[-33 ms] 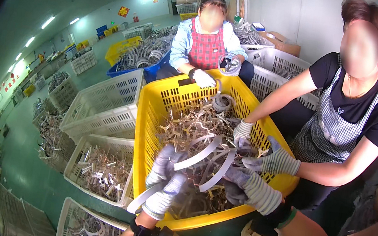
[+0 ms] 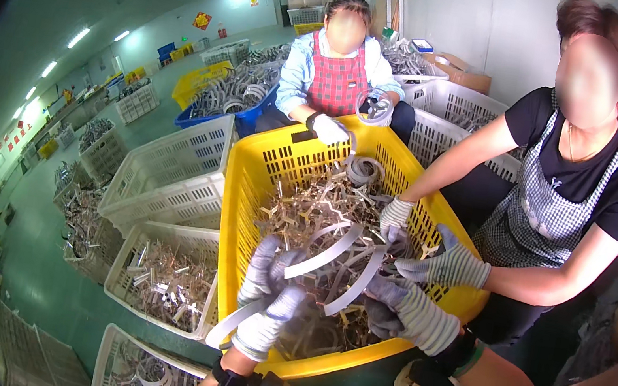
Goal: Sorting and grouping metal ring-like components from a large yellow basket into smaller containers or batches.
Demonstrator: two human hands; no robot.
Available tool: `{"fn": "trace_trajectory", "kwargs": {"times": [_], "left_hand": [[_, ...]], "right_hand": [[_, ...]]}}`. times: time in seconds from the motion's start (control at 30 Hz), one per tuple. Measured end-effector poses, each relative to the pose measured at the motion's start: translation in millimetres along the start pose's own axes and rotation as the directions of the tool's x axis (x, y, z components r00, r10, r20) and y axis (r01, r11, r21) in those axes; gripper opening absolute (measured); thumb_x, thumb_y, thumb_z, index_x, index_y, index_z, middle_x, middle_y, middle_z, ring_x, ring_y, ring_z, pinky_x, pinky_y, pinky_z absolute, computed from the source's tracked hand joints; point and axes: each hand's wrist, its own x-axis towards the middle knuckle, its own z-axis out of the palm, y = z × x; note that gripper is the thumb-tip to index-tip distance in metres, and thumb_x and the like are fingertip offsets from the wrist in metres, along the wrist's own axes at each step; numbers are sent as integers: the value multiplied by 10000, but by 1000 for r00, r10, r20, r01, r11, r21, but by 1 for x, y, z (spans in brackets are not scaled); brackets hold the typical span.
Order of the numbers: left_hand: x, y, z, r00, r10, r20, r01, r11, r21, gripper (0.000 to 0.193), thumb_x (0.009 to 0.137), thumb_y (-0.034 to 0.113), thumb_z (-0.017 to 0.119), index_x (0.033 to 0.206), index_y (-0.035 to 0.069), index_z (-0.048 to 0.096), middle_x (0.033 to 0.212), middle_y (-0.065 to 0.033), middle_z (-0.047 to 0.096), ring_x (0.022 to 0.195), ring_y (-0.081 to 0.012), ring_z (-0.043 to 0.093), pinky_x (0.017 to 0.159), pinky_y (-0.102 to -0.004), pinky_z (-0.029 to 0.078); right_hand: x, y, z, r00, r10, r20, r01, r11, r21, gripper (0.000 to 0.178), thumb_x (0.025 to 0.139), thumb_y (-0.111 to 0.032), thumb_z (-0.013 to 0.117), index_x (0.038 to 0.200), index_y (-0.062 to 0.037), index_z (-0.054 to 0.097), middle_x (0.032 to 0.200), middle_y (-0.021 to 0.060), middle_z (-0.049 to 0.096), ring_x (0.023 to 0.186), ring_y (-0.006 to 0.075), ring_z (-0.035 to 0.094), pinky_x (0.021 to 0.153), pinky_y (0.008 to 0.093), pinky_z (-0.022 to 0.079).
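Note:
Both my hands wear grey gloves with striped cuffs and are over the near end of a yellow perforated crate (image 2: 336, 359). My left hand (image 2: 267, 299) grips a pale curved strip (image 2: 235, 324) that sticks out beside the palm. Another curved strip (image 2: 325, 255) rises from its fingertips. My right hand (image 2: 412, 314) is closed at a third curved strip (image 2: 356, 282), its fingertips partly hidden. Below lie tangled thin metal pieces (image 2: 315, 202) and a coil of grey strips (image 2: 364, 171). A co-worker's striped gloves (image 2: 446, 263) reach into the crate close to my right hand.
Opposite, another person's white-gloved hand (image 2: 332, 129) rests at the crate's far rim, the other holding a clear ring-shaped piece (image 2: 375, 107). White crates of metal parts (image 2: 166, 283) stand to the left. A blue crate (image 2: 234, 106) and stacked white crates (image 2: 451, 98) stand behind.

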Motion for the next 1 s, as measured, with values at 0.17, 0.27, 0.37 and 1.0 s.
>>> {"fn": "trace_trajectory", "kwargs": {"times": [0.17, 0.27, 0.37, 1.0], "left_hand": [[-4, 2, -1, 1000, -2, -21, 3, 999, 34, 452, 789, 84, 673, 1220, 104, 537, 1015, -42, 615, 623, -70, 520, 568, -210, 454], [-7, 5, 2, 999, 11, 39, -14, 998, 68, 426, 769, 47, 687, 1174, 88, 561, 1035, -60, 617, 723, -99, 564, 620, -221, 475], [-7, -6, 6, 998, 63, -11, -64, 993, -101, 361, 753, 39, 730, 1071, 92, 568, 1055, -21, 584, 860, -95, 541, 746, -246, 474], [-4, -5, 2, 985, 1, 173, 6, 999, -37, 898, 616, 44, 803, 1381, 188, 354, 962, 35, 562, 638, -45, 462, 601, -203, 434]], "right_hand": [[-1, 3, 7, 998, 10, -66, -7, 998, 55, 295, 896, -389, 554, 842, -102, 587, 510, -40, 350, 396, 87, 309, 407, 251, 285], [-3, 5, 10, 998, -22, -66, 25, 999, 41, 309, 896, -391, 556, 909, -88, 611, 509, -46, 343, 413, 80, 314, 410, 250, 278], [-3, 7, 12, 996, -9, -91, 18, 995, 96, 339, 900, -392, 550, 965, -67, 621, 535, -55, 368, 432, 68, 318, 423, 240, 285], [-8, 8, 8, 998, -27, -53, 29, 998, 50, 275, 905, -297, 580, 1004, -43, 621, 566, -45, 421, 425, 58, 342, 415, 232, 311]]}}
